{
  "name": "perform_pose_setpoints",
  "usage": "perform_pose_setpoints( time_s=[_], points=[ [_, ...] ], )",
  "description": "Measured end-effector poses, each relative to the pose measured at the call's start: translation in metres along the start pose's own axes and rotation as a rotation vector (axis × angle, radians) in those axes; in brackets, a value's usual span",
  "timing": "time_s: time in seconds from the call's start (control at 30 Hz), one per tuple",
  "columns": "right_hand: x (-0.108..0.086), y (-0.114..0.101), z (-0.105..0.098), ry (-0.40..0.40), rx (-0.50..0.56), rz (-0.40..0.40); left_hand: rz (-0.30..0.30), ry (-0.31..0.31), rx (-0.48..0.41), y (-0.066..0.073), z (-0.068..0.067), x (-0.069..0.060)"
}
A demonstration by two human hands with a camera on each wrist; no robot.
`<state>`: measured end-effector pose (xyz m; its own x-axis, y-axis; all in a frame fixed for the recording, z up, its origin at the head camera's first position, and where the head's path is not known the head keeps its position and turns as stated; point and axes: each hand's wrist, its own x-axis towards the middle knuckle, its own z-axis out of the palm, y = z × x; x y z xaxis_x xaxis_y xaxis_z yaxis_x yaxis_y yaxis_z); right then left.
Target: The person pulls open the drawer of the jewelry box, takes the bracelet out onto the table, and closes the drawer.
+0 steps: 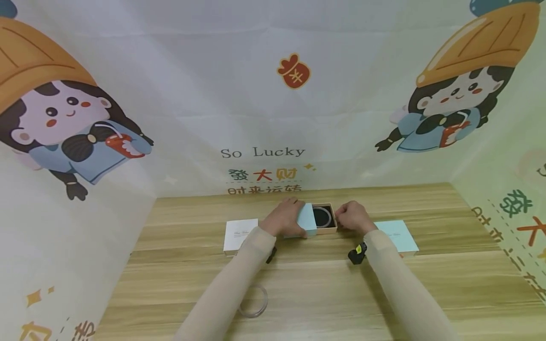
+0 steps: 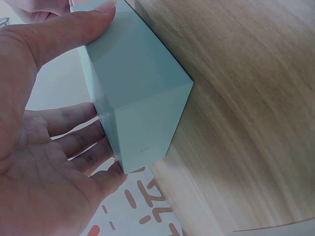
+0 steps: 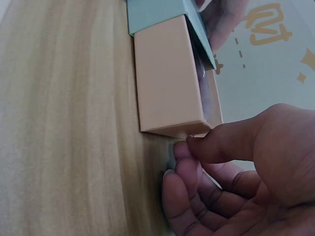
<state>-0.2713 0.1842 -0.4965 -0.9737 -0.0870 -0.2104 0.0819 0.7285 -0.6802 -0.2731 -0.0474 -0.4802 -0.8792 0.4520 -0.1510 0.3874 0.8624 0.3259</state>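
Note:
In the head view, my left hand (image 1: 283, 218) grips the light-blue sleeve of a slide-out gift box (image 1: 306, 219). The left wrist view shows my thumb on one face of the sleeve (image 2: 142, 64) and my fingers along the opposite side. From its right end sticks out a peach-coloured drawer (image 3: 167, 78), partly pulled out. A pale bangle (image 1: 330, 218) lies on black padding inside. My right hand (image 1: 353, 217) is at the drawer's outer end, thumb and curled fingers pinching at its edge; the exact contact point is partly hidden.
A white box (image 1: 240, 233) stands to the left, partly behind my left arm. Another light-blue box (image 1: 397, 236) is to the right, beside my right forearm. A clear bangle (image 1: 266, 303) lies nearer on the wooden table (image 1: 315, 298). A printed cloth backdrop (image 1: 264, 104) rises behind.

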Motion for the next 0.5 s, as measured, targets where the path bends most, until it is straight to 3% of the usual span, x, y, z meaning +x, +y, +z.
perform_pose_setpoints(
  time_s=[0.23, 0.5],
  points=[
    [0.001, 0.003, -0.005, -0.058, 0.034, 0.028, -0.002, 0.004, -0.001, 0.000, 0.001, 0.000],
    [0.004, 0.005, -0.011, -0.066, 0.115, 0.060, -0.003, -0.002, -0.010, 0.000, 0.001, 0.000]
  ],
)
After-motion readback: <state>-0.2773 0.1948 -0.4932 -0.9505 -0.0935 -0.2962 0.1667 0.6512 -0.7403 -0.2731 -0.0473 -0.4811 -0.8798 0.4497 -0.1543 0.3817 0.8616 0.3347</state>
